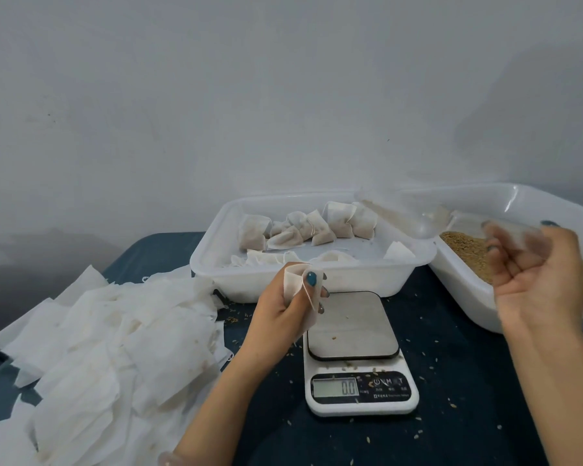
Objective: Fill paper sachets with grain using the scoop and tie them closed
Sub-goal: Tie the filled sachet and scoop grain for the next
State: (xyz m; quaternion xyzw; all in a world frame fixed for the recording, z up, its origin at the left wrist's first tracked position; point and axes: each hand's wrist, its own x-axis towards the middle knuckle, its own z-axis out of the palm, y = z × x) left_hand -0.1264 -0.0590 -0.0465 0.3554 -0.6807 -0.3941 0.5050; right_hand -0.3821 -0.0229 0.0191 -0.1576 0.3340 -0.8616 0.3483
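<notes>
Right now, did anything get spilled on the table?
Yes. Loose grains lie scattered over the dark cloth around the scale, and a few sit on its platform and by its display. They look spilled from the tray of grain at the right.

Tabletop (478, 381) lies open lower right; scale (352, 324) blocks centre, sachet pile (108, 338) lower left, sachet tub (212, 267) and grain tub (465, 290) mid-frame

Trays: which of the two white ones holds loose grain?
The right tray, beside the right hand: brown loose grain lies in it. The other tray, behind the scale, holds filled sachets instead.
</notes>
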